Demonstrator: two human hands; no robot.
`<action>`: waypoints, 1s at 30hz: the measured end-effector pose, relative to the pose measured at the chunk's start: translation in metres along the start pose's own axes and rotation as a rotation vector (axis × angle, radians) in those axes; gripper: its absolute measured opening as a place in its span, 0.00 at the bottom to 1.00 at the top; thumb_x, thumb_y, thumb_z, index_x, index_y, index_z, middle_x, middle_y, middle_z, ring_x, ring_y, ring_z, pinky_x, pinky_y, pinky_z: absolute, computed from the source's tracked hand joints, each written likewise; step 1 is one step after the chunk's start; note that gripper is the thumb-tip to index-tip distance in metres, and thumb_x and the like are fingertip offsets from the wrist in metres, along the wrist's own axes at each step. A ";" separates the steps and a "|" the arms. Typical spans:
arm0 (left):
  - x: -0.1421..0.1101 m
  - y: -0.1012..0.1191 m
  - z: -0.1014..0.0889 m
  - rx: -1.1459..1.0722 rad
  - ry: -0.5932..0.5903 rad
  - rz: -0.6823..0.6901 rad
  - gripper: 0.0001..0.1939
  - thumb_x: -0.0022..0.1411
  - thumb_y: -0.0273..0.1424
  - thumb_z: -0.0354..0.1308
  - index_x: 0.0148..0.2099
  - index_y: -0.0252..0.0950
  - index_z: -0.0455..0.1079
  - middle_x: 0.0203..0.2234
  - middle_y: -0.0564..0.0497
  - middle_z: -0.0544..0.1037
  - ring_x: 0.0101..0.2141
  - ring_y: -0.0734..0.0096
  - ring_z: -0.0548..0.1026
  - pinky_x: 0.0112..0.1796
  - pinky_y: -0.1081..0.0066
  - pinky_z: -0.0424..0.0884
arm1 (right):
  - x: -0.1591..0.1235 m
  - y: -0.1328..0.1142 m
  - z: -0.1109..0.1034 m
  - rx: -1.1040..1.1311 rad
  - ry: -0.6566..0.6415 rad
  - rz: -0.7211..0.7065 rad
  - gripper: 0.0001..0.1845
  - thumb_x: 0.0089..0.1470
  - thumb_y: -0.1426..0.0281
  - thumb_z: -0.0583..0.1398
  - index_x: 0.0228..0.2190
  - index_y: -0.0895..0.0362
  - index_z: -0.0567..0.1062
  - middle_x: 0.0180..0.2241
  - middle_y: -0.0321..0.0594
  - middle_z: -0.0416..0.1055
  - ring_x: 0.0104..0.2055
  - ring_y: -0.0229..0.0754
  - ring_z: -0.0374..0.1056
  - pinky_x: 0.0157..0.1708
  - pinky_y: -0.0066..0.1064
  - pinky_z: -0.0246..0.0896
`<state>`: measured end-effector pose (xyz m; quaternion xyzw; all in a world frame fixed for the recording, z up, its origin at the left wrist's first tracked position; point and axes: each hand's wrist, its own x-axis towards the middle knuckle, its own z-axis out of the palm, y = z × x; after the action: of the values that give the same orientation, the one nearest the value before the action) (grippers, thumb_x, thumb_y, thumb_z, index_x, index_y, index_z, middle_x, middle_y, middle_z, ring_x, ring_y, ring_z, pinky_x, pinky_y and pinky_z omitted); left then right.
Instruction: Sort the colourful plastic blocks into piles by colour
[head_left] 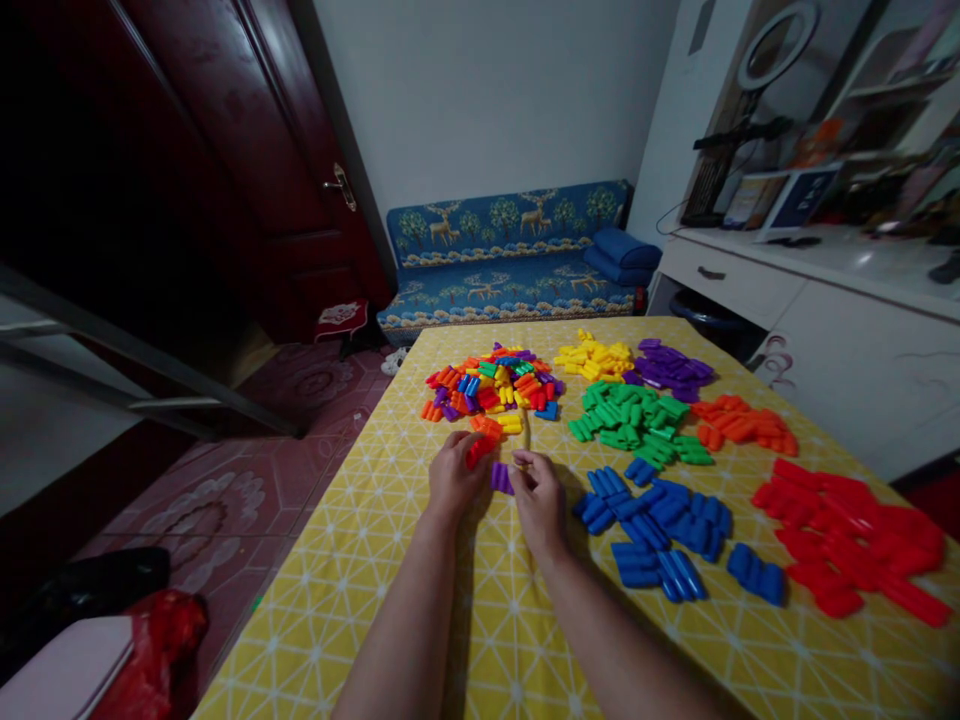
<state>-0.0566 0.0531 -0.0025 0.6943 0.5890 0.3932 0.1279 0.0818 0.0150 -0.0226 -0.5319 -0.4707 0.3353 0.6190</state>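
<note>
My left hand (pixel 453 474) is closed, with its fingertips on a red plastic piece (pixel 481 451) just above the tablecloth. Close beside it, my right hand (pixel 541 500) has thumb and fingers pinched at the edge of a purple plastic piece (pixel 502 478). The fingers partly cover both pieces. Beyond my hands lies a mixed pile (pixel 487 383) of small ribbed plastic pieces in several colours. An orange piece (pixel 486 427) and a yellow piece (pixel 510 424) lie at its near edge.
Sorted heaps lie to the right: yellow (pixel 595 356), purple (pixel 673 368), green (pixel 637 421), orange (pixel 742 424), blue (pixel 660 515) and red (pixel 847 530). A patterned yellow cloth (pixel 330 620) covers the table. Behind it stands a blue sofa (pixel 502 280); a white cabinet (pixel 847 350) is at right.
</note>
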 end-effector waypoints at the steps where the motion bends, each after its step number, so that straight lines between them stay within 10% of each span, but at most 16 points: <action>1: -0.001 0.003 0.000 -0.108 0.011 -0.028 0.14 0.57 0.34 0.62 0.46 0.38 0.78 0.44 0.44 0.79 0.39 0.62 0.78 0.39 0.68 0.72 | 0.000 -0.002 -0.001 0.012 0.011 0.007 0.14 0.53 0.63 0.60 0.39 0.57 0.76 0.40 0.45 0.75 0.38 0.45 0.71 0.38 0.35 0.67; 7: -0.005 0.022 -0.002 -0.868 -0.179 -0.320 0.23 0.57 0.49 0.62 0.31 0.31 0.78 0.23 0.46 0.79 0.22 0.71 0.73 0.25 0.73 0.67 | -0.003 -0.015 -0.005 0.080 -0.006 0.038 0.26 0.56 0.56 0.59 0.52 0.57 0.72 0.43 0.45 0.74 0.29 0.38 0.66 0.30 0.32 0.66; 14: -0.010 0.031 -0.004 -1.026 -0.351 -0.390 0.23 0.52 0.49 0.67 0.27 0.31 0.75 0.17 0.51 0.74 0.18 0.76 0.70 0.22 0.76 0.64 | -0.003 -0.017 -0.005 0.128 -0.058 -0.043 0.20 0.52 0.57 0.64 0.44 0.54 0.77 0.43 0.45 0.75 0.40 0.45 0.71 0.36 0.34 0.69; 25: -0.006 0.027 0.006 -1.139 -0.112 -0.498 0.26 0.50 0.53 0.66 0.29 0.32 0.71 0.19 0.53 0.75 0.20 0.76 0.72 0.26 0.76 0.68 | -0.009 -0.027 -0.007 0.182 0.064 -0.026 0.16 0.54 0.58 0.63 0.40 0.56 0.73 0.37 0.42 0.75 0.38 0.43 0.72 0.38 0.34 0.68; 30: -0.003 0.018 0.006 -1.247 0.033 -0.587 0.27 0.51 0.55 0.65 0.33 0.33 0.72 0.22 0.53 0.76 0.22 0.76 0.74 0.25 0.76 0.69 | 0.015 -0.049 -0.051 0.173 0.243 -0.045 0.23 0.54 0.55 0.62 0.46 0.56 0.72 0.38 0.42 0.74 0.35 0.41 0.71 0.32 0.31 0.67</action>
<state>-0.0394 0.0472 0.0044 0.2968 0.4183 0.6184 0.5954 0.1304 0.0016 0.0286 -0.5024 -0.3734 0.2939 0.7224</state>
